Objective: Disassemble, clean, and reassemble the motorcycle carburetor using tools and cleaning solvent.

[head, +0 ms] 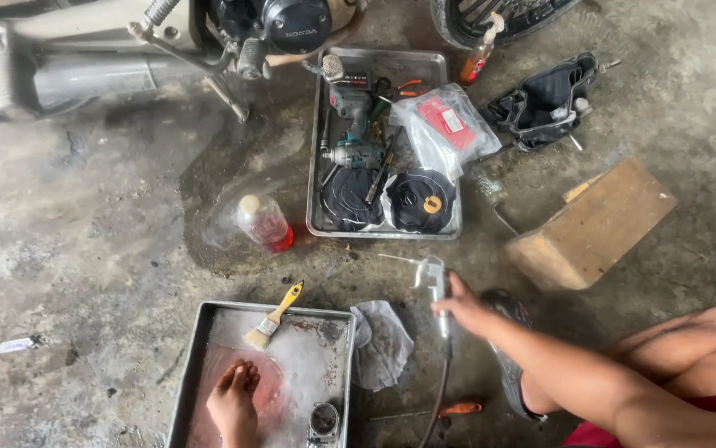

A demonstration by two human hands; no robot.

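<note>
The right hand (464, 305) is closed around the grip of a metal air blow gun (432, 278), whose thin nozzle points to the left, over the concrete floor (92, 249). A dark hose runs down from the gun toward the bottom edge. The left hand (233, 402) lies inside a shallow metal tray (200, 332) with soapy reddish liquid; its fingers are bent down into the liquid, and I cannot tell whether it holds anything. In the same tray lie a paintbrush (273, 317) with a yellow handle, leaning over the far rim, and a small round metal part (324, 419) near the right corner. A crumpled rag (381, 344) lies between the tray and the gun.

Farther away, a second tray (449, 149) carries a cordless impact wrench (351, 116), two black round covers and a plastic bag with a red part. A plastic bottle (265, 222) with red liquid stands just beside its left corner. A wooden block (594, 222) lies to the right, and a motorcycle (126, 41) stands at the top.
</note>
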